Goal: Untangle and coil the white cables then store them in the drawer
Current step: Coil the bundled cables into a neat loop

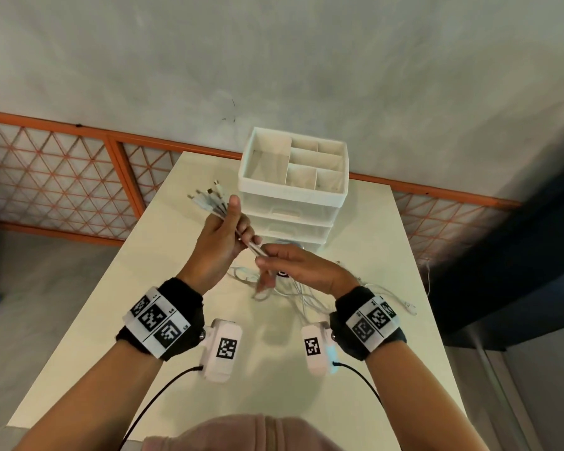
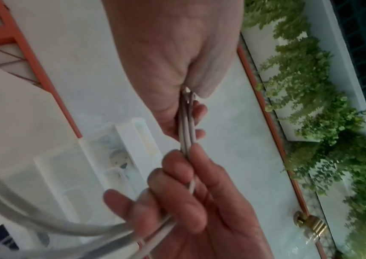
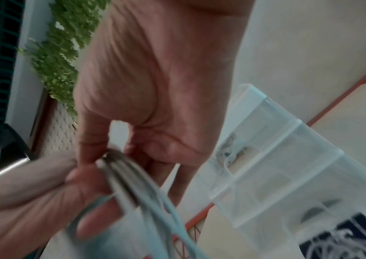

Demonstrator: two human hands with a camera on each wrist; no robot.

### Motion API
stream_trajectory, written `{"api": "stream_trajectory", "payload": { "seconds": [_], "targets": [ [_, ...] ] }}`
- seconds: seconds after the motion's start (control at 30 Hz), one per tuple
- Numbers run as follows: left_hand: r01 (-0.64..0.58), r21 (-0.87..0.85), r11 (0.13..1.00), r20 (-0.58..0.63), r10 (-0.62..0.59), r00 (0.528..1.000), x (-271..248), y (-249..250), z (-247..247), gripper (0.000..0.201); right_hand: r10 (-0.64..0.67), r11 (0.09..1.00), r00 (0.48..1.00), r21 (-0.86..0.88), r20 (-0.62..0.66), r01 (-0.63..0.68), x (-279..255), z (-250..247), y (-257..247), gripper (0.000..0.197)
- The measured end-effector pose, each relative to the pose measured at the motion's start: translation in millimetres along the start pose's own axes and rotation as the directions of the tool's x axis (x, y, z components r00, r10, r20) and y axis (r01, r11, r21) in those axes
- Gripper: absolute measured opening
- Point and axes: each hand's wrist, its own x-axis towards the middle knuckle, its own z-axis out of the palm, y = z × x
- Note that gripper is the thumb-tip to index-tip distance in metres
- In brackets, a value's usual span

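Note:
Several white cables (image 1: 255,248) run in a bundle through both hands above the table. My left hand (image 1: 238,222) grips the bundle, and the connector ends (image 1: 209,196) fan out past its thumb. Just below, my right hand (image 1: 267,259) pinches the same strands. In the left wrist view the cables (image 2: 186,126) pass straight from my left hand (image 2: 188,87) to the right hand (image 2: 177,175). In the blurred right wrist view, my right hand (image 3: 102,149) meets the left hand (image 3: 73,178) at the cables (image 3: 128,175). The rest lies as a loose tangle (image 1: 302,299) on the table.
A white drawer unit (image 1: 293,206) with translucent drawers and an open divided top tray stands at the table's far end. Something coiled (image 2: 117,158) shows through one drawer. A cable end (image 1: 408,308) trails toward the right edge of the cream table (image 1: 274,395). An orange lattice railing (image 1: 79,177) runs behind.

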Motion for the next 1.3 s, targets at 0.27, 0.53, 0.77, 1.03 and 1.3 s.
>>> {"api": "stream_trajectory", "payload": {
  "seconds": [0.27, 0.53, 0.77, 1.03, 1.3],
  "targets": [
    [0.133, 0.019, 0.991, -0.394, -0.114, 0.912, 2, -32, -12, 0.067, -0.035, 0.970, 0.920, -0.234, -0.391, -0.063, 3, 0, -20, 0.055],
    [-0.096, 0.647, 0.756, 0.065, 0.071, 0.995, -26, -28, 10, 0.063, 0.006, 0.946, 0.929, -0.300, -0.370, -0.126, -3, -16, -23, 0.051],
    [-0.071, 0.476, 0.876, 0.245, -0.055, 0.968, -26, -2, 22, 0.047, 0.032, 0.999, 0.924, -0.002, -0.381, -0.035, -14, -36, -5, 0.058],
    [-0.009, 0.388, 0.922, 0.146, -0.051, 0.988, -16, 8, 11, 0.046, 0.065, 0.946, 0.935, 0.319, -0.350, 0.053, -6, -17, 31, 0.062],
    [0.100, 0.222, 0.970, 0.100, -0.125, 0.987, -6, -3, -6, 0.041, 0.066, 0.992, 0.934, 0.128, -0.350, -0.022, -14, -19, 17, 0.051]
  ]
}}
